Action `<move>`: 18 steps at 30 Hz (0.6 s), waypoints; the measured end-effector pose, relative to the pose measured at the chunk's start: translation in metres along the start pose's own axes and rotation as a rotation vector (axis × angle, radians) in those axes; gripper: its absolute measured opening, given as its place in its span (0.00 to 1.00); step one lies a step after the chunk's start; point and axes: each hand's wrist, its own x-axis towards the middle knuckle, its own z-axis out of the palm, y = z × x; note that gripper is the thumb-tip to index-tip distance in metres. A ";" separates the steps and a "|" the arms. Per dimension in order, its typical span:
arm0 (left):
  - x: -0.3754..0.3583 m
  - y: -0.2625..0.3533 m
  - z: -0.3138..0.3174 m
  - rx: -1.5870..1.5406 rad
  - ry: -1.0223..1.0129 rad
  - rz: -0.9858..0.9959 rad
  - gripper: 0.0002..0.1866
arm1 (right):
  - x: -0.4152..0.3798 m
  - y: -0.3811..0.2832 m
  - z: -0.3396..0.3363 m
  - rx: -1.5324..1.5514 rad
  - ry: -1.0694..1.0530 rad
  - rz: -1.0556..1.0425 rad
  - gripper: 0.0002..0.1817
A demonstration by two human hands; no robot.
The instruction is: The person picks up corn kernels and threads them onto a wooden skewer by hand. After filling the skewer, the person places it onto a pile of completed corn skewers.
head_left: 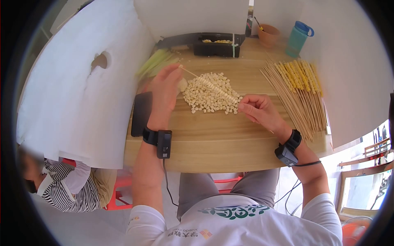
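Note:
My right hand (260, 111) pinches a thin wooden skewer (190, 72) close to the end of a row of pale kernel-like pieces (217, 90) strung along it. The skewer slants up and left over a loose pile of the same pieces (205, 100). At its bare upper tip is my left hand (164, 86), slightly blurred, with curled fingers. What those fingers grip is not clear. A pale rounded shape (182, 85) shows by the left thumb side.
Right of the pile lie many bare sticks (287, 102) and yellow strung ones (301, 76). Behind stand a black box (215, 50), a clay pot (269, 37) and a blue bottle (297, 39). A dark flat object (141, 115) lies left. White panels (82, 94) enclose the table; another person (69, 184) sits beyond.

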 end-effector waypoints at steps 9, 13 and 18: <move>0.000 -0.001 0.000 -0.040 -0.013 0.014 0.08 | 0.001 0.001 0.000 -0.012 0.020 -0.014 0.10; -0.001 0.000 0.002 -0.035 0.012 0.007 0.08 | 0.001 0.003 0.001 -0.009 0.030 -0.023 0.10; -0.002 -0.004 0.001 0.016 0.046 0.043 0.08 | 0.001 0.003 0.001 -0.038 0.032 -0.035 0.10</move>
